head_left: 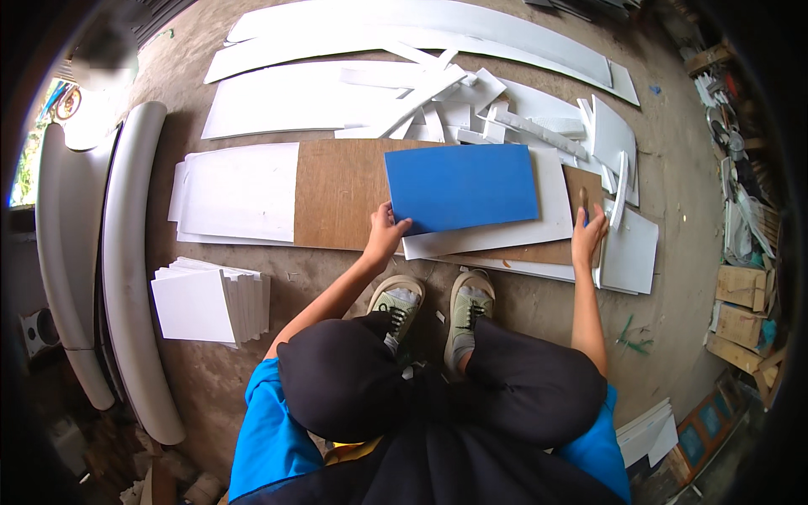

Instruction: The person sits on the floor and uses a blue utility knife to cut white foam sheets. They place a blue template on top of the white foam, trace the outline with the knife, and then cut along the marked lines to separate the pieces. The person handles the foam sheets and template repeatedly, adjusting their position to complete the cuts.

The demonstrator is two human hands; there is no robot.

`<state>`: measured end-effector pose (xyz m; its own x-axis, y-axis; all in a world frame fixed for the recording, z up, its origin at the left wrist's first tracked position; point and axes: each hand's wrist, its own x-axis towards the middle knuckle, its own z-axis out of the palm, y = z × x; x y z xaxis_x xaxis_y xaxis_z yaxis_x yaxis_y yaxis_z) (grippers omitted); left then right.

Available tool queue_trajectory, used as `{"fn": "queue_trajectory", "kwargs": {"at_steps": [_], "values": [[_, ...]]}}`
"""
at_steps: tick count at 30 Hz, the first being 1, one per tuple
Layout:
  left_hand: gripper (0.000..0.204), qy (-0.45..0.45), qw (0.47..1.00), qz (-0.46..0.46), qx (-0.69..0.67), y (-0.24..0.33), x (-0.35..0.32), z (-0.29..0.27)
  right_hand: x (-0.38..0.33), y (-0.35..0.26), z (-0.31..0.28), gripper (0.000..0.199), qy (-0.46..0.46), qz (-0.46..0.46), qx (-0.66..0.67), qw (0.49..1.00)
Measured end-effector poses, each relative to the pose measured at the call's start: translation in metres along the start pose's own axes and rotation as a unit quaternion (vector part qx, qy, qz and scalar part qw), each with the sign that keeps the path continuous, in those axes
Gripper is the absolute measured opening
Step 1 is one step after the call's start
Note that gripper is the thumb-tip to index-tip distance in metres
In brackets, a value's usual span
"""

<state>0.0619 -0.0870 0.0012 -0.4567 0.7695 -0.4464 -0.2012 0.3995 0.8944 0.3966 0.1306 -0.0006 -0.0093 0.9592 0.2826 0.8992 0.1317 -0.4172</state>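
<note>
A rectangular blue sheet point(463, 187) lies a little tilted on top of a white sheet point(551, 189) and a long brown board point(341, 194). My left hand point(385, 231) grips the blue sheet at its lower left corner, with the thumb on its face. Over the board's right end, my right hand point(591, 231) is closed round a slim tool with a brown upper end point(582, 197); a bit of blue shows by the fingers. The fingers hide most of the tool, so its exact kind is unclear.
White sheets point(240, 189) lie under the board's left end. Beyond are offcut strips point(429, 97) and long white panels point(421, 25). A stack of white pieces point(192, 305) stands at the left, near large white rolls point(139, 269). Cardboard boxes point(741, 288) line the right side.
</note>
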Motion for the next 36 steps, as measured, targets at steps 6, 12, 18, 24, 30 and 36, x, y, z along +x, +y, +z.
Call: {"fn": "queue_trajectory", "kwargs": {"at_steps": [6,12,18,24,30,36], "values": [[0.094,0.034,0.941,0.164,0.295,-0.025,-0.015,0.016,-0.046,-0.054,0.035,0.057,-0.090,-0.162,0.116,0.976],[0.090,0.061,0.891,0.233,0.385,-0.005,0.035,0.016,-0.045,-0.077,0.052,0.058,-0.075,-0.188,0.121,0.972],[0.048,0.009,0.958,0.158,0.239,0.041,0.079,-0.024,-0.031,-0.092,0.055,0.052,-0.061,-0.125,0.123,0.983],[0.037,0.003,0.968,0.150,0.201,0.053,0.069,-0.028,-0.015,-0.099,0.035,0.054,-0.088,-0.032,0.245,0.965],[0.039,-0.009,0.980,0.128,0.153,0.032,0.049,-0.019,-0.013,-0.072,0.039,0.051,-0.133,0.096,0.336,0.928],[0.042,-0.009,0.983,0.116,0.142,0.025,0.043,-0.026,-0.028,-0.071,0.039,0.046,-0.130,0.100,0.346,0.924]]}}
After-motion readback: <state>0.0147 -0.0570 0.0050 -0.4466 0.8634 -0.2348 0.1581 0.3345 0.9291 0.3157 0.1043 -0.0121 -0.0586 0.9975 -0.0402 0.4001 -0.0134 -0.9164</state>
